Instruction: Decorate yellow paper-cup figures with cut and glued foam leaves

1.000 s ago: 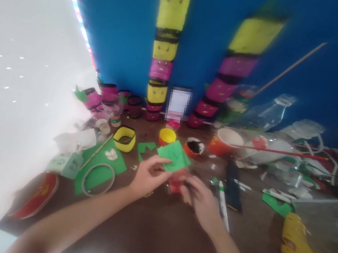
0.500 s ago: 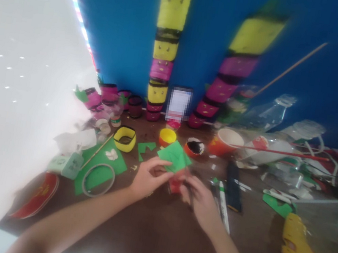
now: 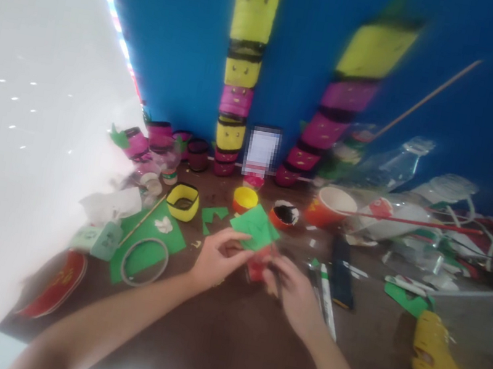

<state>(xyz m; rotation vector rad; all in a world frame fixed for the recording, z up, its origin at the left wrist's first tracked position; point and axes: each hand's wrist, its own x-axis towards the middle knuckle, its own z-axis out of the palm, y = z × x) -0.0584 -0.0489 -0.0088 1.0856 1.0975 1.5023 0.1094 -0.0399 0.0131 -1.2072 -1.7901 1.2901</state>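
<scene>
My left hand [image 3: 220,260] pinches a green craft sheet [image 3: 255,226] by its near edge, thumb below. The sheet is roughly square and tilted, and faint lines show on it. Close to its right corner is my right hand [image 3: 292,291], its fingers closed round a dark, slim tool [image 3: 277,278] whose kind is blurred. Between the two hands, under the sheet, a red piece [image 3: 256,266] shows; my fingers partly cover it, and I cannot tell which hand holds it. Behind the sheet stand a cup with yellow paint [image 3: 245,198] and a cup with black paint [image 3: 284,213].
Left are a yellow pot [image 3: 182,202], a clear ring [image 3: 144,262], a green sheet [image 3: 175,237] and a red lid [image 3: 56,288]. Right lie a marker [image 3: 328,300], a yellow glue gun [image 3: 435,354] and plastic bottles [image 3: 391,217]. Painted pot stacks [image 3: 240,71] rise against the blue wall.
Hardly anything differs. Both hands stay on the green sheet in almost the same pose, and the view has shifted very slightly.
</scene>
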